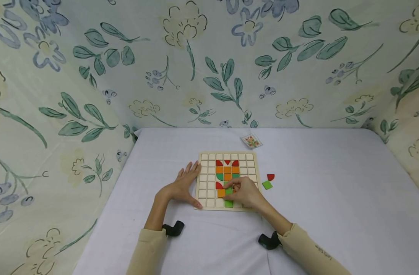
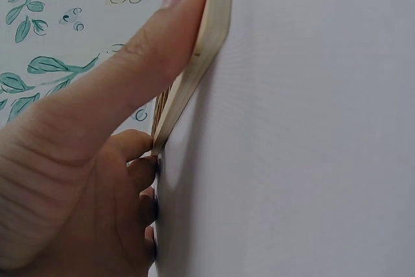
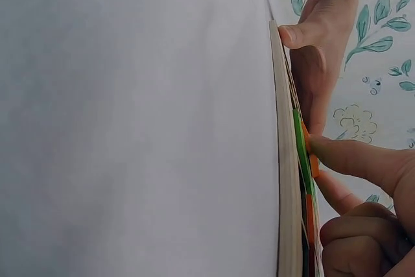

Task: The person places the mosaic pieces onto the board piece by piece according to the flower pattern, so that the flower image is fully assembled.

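Observation:
A square wooden grid board lies on the table with red, orange and green tiles in its middle columns. My left hand rests at its left edge with spread fingers, the thumb touching the board's near side. Over the lower middle of the board, my right hand pinches an orange square tile between thumb and forefinger. In the right wrist view this orange tile stands tilted above the green tile. The right hand covers some of the tiles and cells.
Right of the board lie a red quarter-circle tile and a light green square tile. A small pattern card lies beyond the board's far edge. A white cloth covers the table, and a floral curtain stands behind it.

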Available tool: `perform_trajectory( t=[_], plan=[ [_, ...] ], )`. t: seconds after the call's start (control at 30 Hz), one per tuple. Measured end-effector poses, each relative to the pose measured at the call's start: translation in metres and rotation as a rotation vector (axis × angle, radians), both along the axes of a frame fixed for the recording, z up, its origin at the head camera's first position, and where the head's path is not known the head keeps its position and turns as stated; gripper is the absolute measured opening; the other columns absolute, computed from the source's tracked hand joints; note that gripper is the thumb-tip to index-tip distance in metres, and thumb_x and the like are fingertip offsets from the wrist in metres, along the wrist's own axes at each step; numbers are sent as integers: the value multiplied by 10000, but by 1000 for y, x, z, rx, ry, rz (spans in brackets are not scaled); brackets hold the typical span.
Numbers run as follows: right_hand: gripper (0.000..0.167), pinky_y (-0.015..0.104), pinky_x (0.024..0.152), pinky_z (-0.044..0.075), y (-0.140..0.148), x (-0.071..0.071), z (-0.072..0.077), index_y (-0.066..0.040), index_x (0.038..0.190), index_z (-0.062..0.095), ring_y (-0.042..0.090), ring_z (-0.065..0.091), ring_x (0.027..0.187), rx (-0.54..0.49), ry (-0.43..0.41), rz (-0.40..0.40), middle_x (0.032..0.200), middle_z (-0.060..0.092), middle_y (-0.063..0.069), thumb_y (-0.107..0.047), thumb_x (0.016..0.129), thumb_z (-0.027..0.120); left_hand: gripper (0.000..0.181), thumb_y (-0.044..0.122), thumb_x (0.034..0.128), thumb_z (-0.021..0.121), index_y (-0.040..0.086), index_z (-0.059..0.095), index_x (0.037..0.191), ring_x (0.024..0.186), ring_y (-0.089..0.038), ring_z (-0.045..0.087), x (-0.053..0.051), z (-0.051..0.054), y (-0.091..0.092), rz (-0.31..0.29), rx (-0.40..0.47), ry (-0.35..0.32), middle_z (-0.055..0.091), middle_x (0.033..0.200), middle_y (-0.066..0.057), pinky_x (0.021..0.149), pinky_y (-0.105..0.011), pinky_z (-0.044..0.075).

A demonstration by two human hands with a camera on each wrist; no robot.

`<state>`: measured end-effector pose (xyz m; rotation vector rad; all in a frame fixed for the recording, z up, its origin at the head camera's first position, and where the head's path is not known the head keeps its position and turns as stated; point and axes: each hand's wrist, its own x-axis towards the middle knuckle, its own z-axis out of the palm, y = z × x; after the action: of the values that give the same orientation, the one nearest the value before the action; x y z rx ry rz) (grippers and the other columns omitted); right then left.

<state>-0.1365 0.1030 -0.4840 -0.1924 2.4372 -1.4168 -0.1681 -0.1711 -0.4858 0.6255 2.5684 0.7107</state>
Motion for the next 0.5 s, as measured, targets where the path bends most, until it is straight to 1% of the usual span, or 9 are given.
perform_trajectory(
  t=[0.3,0.5],
  plan=[
    [241,199,467,203,-1,0,-1,-119,952,807,121,307,486,11,31,2,537,350,-37,-137,747,931,1497,483,606,992,71,20,1667,1627,-332,-126,0,1,0,-5,3,-2,-61,1759,-87,1331,-562,-43],
    [237,201,467,204,-6,1,0,-127,928,805,111,309,485,34,37,-14,534,357,-44,-141,734,939,1501,490,600,992,77,22,1668,1628,-318,-132,0,0,0,-1,3,-4,-62,1758,-79,1333,-554,-46]
  ],
)
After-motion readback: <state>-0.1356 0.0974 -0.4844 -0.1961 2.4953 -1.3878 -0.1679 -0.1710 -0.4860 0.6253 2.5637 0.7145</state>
